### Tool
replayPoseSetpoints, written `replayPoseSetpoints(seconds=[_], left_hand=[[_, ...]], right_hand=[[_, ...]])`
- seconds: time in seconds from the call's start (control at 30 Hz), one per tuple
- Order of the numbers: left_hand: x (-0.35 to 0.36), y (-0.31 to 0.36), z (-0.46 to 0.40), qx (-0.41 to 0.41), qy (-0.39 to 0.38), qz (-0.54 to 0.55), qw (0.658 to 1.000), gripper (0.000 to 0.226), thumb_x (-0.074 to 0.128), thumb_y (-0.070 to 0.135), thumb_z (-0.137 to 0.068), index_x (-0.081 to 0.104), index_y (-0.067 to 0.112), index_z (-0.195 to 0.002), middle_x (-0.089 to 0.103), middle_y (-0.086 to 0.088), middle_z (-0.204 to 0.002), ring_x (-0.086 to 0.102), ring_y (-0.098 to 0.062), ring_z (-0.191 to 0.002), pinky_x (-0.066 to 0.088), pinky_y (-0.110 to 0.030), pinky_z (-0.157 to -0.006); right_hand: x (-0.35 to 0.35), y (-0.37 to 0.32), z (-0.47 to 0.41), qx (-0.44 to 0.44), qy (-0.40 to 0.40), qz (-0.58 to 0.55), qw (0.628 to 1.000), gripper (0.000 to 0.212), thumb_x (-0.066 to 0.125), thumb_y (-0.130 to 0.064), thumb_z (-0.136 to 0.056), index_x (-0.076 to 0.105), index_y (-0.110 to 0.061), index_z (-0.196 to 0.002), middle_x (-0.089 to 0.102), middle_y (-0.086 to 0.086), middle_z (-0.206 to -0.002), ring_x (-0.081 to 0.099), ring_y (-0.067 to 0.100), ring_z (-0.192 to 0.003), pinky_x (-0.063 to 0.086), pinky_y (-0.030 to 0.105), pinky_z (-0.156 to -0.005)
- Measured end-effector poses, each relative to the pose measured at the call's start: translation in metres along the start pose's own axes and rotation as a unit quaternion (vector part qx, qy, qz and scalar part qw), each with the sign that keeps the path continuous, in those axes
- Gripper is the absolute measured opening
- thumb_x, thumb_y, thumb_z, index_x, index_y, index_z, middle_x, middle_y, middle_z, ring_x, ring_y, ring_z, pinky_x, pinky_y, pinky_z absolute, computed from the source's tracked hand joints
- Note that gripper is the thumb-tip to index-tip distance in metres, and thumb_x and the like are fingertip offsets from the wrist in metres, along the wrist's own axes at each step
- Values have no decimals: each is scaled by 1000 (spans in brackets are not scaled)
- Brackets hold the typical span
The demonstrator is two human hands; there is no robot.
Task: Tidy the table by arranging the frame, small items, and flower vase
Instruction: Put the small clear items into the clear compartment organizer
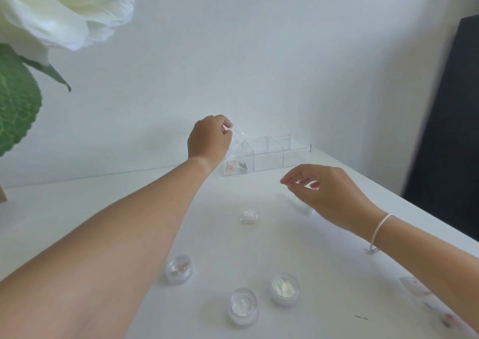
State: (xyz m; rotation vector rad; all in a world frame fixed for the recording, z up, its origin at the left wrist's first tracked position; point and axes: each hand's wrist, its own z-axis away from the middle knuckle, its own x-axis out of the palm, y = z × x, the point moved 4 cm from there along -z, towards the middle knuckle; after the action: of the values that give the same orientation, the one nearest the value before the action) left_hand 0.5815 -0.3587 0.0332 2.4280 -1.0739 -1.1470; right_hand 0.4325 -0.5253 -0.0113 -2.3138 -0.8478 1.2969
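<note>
A clear three-compartment box (269, 154) stands against the wall at the back of the white table (77, 217). My left hand (208, 139) is above its left compartment, pinching a small clear item (238, 133) tilted over it. Small pieces lie in that left compartment. My right hand (324, 191) hovers in front of the box, fingers curled loosely with nothing held. Several small round clear jars sit on the table, among them one in the middle (249, 216), one at left (178, 269) and a front one (243, 306). A white flower (64, 7) with a green leaf (15, 100) fills the top left.
A dark panel (453, 118) leans beyond the table's right edge. A flat clear packet (438, 305) lies near the front right, partly under my right forearm. Another clear object (303, 206) lies blurred beneath my right hand.
</note>
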Motion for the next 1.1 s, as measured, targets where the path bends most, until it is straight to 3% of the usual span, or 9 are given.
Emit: replayPoseSetpoints(seconds=[0.13, 0.37, 0.53, 0.67, 0.9, 1.0, 1.1], left_hand=[[10, -5, 5, 14, -43, -56, 997, 23, 47, 15, -87, 68, 17, -97, 67, -5, -100, 55, -27, -100, 44, -32, -74], [15, -16, 19, 20, -121, -44, 992, 33, 42, 17, -90, 65, 20, -113, 65, -3, -117, 49, -24, -116, 43, -37, -94], [4, -18, 27, 29, -98, -12, 995, 31, 45, 21, -90, 64, 23, -115, 66, 0, -112, 53, -23, -102, 40, -27, -82], [-8, -10, 51, 23, -93, 50, 994, 26, 50, 20, -87, 68, 24, -107, 64, 5, -102, 49, -4, -72, 31, -13, -67], [-43, 9, 106, -3, -189, 97, 977, 19, 56, 28, -86, 69, 30, -101, 63, 13, -107, 55, -14, -86, 34, 2, -67], [-68, 8, 131, -28, -191, 118, 974, 16, 58, 29, -85, 68, 35, -97, 64, 19, -103, 56, -8, -86, 34, 4, -67], [-86, -1, 154, -40, -237, 119, 963, 15, 61, 28, -84, 68, 39, -92, 63, 24, -98, 54, 5, -74, 34, 3, -64]], right_hand=[[-8, 8, -3, 17, 19, -15, 1000, 23, 58, -18, -83, 65, -37, -72, 60, -26, -71, 54, -12, -68, 37, -2, -62], [-5, 10, -2, 19, 6, -24, 1000, 25, 57, -17, -83, 63, -38, -71, 62, -24, -75, 56, 1, -78, 39, 1, -63], [-7, 8, 0, 27, 7, -23, 999, 24, 56, -15, -83, 64, -35, -73, 61, -23, -77, 56, 6, -77, 39, 6, -62], [-14, 4, 7, 42, 9, -17, 999, 21, 56, -14, -83, 66, -31, -75, 59, -23, -73, 55, 7, -74, 37, 0, -55], [-23, -9, 34, 70, -6, -29, 997, 19, 57, -14, -83, 66, -29, -76, 58, -22, -72, 56, 5, -70, 38, 4, -45], [-15, -21, 41, 63, -30, -29, 997, 17, 58, -16, -82, 66, -31, -81, 59, -22, -73, 55, 7, -73, 37, 2, -51], [2, -34, 40, 48, -72, -27, 996, 15, 60, -20, -82, 65, -32, -89, 63, -13, -92, 52, 8, -81, 37, 9, -63]])
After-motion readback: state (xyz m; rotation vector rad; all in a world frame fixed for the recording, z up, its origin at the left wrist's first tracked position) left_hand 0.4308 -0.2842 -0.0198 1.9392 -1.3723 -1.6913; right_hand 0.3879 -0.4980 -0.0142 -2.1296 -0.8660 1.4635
